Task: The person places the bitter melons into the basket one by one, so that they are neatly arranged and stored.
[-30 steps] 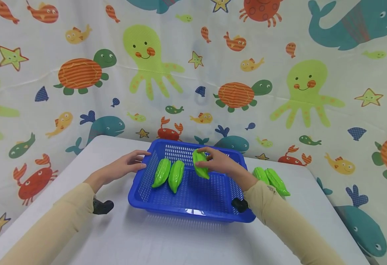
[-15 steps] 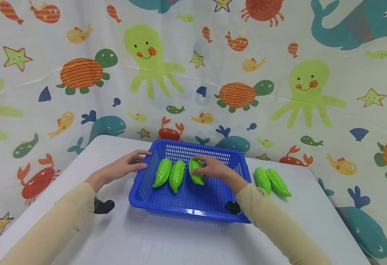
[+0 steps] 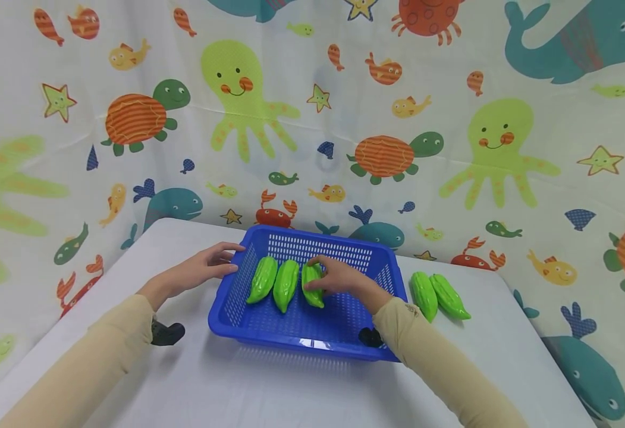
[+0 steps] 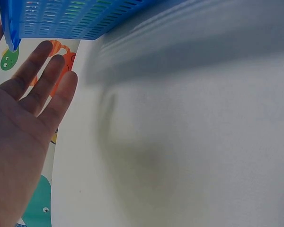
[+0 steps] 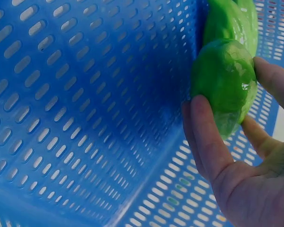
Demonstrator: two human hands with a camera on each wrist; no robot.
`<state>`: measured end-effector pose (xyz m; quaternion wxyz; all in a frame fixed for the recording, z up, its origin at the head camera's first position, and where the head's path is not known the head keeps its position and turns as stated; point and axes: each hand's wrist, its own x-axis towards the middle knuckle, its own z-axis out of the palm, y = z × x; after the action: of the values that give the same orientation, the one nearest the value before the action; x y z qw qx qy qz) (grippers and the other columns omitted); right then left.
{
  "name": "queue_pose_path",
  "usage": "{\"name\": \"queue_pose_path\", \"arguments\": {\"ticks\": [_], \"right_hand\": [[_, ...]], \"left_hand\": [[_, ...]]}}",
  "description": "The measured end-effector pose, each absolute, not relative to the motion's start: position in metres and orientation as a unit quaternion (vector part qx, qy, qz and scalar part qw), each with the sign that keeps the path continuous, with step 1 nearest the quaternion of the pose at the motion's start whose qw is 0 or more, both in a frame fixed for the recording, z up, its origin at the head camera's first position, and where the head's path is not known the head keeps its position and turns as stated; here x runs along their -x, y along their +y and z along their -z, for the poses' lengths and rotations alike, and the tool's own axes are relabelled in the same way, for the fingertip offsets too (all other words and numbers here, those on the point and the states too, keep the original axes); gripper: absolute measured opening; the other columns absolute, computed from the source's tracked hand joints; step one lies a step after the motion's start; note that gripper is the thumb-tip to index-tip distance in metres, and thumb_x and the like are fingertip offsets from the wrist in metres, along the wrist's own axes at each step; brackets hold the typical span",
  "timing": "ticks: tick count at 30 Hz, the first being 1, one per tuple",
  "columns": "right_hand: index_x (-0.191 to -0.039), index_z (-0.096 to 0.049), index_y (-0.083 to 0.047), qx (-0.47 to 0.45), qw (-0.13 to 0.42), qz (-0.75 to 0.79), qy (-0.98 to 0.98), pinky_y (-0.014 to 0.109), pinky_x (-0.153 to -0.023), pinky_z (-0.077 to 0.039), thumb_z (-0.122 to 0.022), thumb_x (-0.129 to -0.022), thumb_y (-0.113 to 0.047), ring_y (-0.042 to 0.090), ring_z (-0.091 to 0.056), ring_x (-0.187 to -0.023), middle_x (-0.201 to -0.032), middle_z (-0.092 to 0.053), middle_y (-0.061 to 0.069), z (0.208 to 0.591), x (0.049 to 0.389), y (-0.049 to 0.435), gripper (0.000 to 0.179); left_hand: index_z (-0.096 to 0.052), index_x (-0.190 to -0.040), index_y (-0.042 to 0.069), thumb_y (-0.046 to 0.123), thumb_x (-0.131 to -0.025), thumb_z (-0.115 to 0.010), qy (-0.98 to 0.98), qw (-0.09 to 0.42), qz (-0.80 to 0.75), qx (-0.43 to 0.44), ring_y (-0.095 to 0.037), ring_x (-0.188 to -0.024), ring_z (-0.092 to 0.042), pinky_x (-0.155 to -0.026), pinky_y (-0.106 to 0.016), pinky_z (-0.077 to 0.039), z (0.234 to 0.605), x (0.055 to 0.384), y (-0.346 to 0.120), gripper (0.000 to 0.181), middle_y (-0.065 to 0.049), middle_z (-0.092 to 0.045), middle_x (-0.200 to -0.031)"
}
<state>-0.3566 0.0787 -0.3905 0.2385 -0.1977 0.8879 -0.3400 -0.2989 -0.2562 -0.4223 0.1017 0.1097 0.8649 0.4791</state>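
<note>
In the head view, a blue plastic basket (image 3: 312, 342) with slotted walls stands mid-table. My right hand (image 3: 339, 278) reaches inside and holds a glossy green bitter melon (image 3: 311, 291) between thumb and fingers. The right wrist view has this bitter melon (image 5: 225, 80) from one end, fingers on both sides of it, close over the basket floor. Two more bitter melons, one at the left (image 3: 262, 280) and one in the middle (image 3: 286, 285), lie beside it. My left hand (image 3: 205, 264) touches the basket's left rim; several of its fingers (image 4: 57, 101) are straight in the left wrist view.
Two bitter melons, one nearer the basket (image 3: 424, 295) and one farther right (image 3: 449, 296), lie on the white table (image 3: 269, 398) to the basket's right. A curtain (image 3: 312, 131) printed with sea animals hangs behind the table.
My right hand has moved left and lower into the basket with its bitter melon, bringing it alongside the other two. My left hand has stayed at the rim.
</note>
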Motion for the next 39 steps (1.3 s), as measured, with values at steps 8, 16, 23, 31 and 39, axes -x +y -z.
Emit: {"name": "queue_pose_path", "arguments": {"ticks": [8,16,23,31,39], "right_hand": [[-0.140,-0.048,-0.014,0.203,0.238,0.330,0.891,0.033,-0.077,-0.058,-0.078,-0.084,-0.025,0.023,-0.064,-0.094,-0.126,-0.055,0.017,0.397,0.371,0.073,0.064],[-0.141,-0.048,-0.013,0.198,0.244,0.338,0.887,0.037,-0.082,-0.057,-0.077,-0.085,-0.023,0.024,-0.063,-0.099,-0.125,-0.055,0.017,0.400,0.382,0.066,0.064],[-0.142,-0.048,-0.014,0.192,0.244,0.344,0.886,0.036,-0.083,-0.057,-0.076,-0.086,-0.023,0.023,-0.065,-0.098,-0.125,-0.056,0.017,0.402,0.392,0.062,0.064],[-0.147,-0.044,-0.018,0.172,0.249,0.359,0.883,0.040,-0.083,-0.057,-0.076,-0.086,-0.021,0.030,-0.061,-0.107,-0.132,-0.052,0.021,0.401,0.401,0.061,0.068],[-0.152,-0.036,-0.020,0.156,0.254,0.367,0.881,0.043,-0.079,-0.058,-0.073,-0.088,-0.020,0.036,-0.060,-0.111,-0.142,-0.046,0.025,0.397,0.410,0.067,0.074]], "left_hand": [[-0.032,-0.151,0.021,0.044,-0.096,-0.058,0.867,0.106,-0.474,-0.116,-0.045,-0.136,-0.036,-0.103,-0.063,-0.038,0.421,0.314,-0.259,0.065,-0.024,-0.036,-0.149],[-0.033,-0.150,0.021,0.044,-0.096,-0.058,0.866,0.111,-0.473,-0.121,-0.045,-0.136,-0.035,-0.104,-0.062,-0.038,0.420,0.329,-0.263,0.064,-0.024,-0.037,-0.148],[-0.033,-0.150,0.021,0.044,-0.096,-0.058,0.865,0.113,-0.472,-0.127,-0.044,-0.137,-0.035,-0.104,-0.061,-0.038,0.420,0.342,-0.267,0.064,-0.024,-0.037,-0.148],[-0.033,-0.150,0.022,0.044,-0.096,-0.058,0.865,0.117,-0.470,-0.132,-0.044,-0.137,-0.034,-0.104,-0.062,-0.038,0.423,0.358,-0.271,0.064,-0.023,-0.036,-0.149],[-0.032,-0.150,0.021,0.044,-0.096,-0.058,0.863,0.120,-0.470,-0.138,-0.045,-0.137,-0.035,-0.104,-0.062,-0.038,0.425,0.374,-0.274,0.065,-0.024,-0.037,-0.148]]}}
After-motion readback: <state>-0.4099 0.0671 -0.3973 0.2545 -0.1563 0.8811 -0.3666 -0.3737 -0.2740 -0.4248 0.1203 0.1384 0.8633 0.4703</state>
